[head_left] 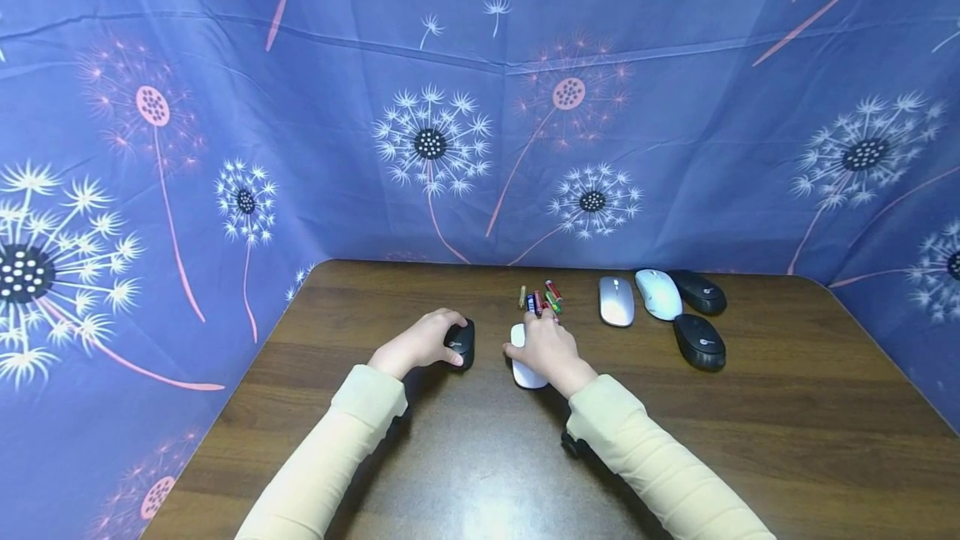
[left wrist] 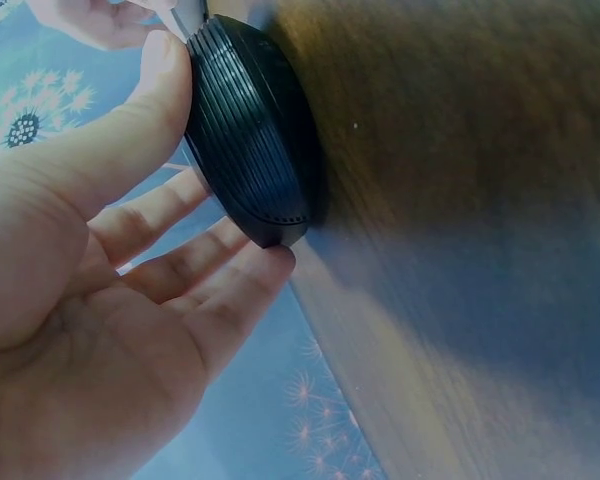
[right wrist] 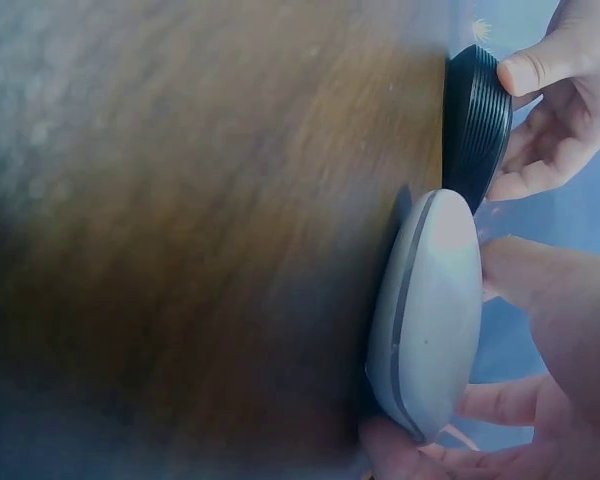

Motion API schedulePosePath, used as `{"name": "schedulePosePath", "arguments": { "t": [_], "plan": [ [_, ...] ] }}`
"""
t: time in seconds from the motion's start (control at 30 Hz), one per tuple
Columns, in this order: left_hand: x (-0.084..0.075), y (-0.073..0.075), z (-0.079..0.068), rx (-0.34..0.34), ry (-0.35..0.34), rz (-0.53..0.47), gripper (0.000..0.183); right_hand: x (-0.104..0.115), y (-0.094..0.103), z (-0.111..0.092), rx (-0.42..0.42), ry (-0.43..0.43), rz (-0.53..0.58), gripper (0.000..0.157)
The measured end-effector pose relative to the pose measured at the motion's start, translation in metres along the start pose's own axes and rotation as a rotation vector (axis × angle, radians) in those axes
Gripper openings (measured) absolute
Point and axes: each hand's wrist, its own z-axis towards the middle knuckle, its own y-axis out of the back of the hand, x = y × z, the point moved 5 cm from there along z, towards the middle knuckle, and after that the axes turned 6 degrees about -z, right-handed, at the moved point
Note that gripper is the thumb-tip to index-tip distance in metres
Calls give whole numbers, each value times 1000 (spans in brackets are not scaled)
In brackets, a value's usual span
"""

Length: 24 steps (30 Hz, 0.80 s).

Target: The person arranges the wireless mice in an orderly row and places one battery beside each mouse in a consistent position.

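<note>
My left hand [head_left: 422,343] grips a black computer mouse [head_left: 466,345] on the wooden table, its thumb on the near side and fingers around the far end. The left wrist view shows the ridged side of that black mouse [left wrist: 248,135] between thumb and fingertips. To its right, my right hand [head_left: 553,350] holds a white computer mouse [head_left: 529,376] from above. In the right wrist view the white mouse [right wrist: 438,310] lies against the tabletop, thumb on one side and fingers at its far end. A gap separates the two mice in the head view.
Several small batteries [head_left: 537,300] lie just beyond my right hand. Farther right sit a silver mouse [head_left: 617,303], a pale mouse [head_left: 659,295] and two black mice, one behind [head_left: 700,292] and one nearer [head_left: 701,343]. A blue dandelion-print cloth [head_left: 465,48] hangs along the table's back edge.
</note>
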Motion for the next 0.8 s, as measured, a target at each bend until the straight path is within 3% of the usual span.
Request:
{"name": "schedulePosePath", "arguments": {
  "t": [0.8],
  "plan": [
    [0,0,0,-4,14,-1,58,-3,-2,0,32,1,33,72]
  ]
}}
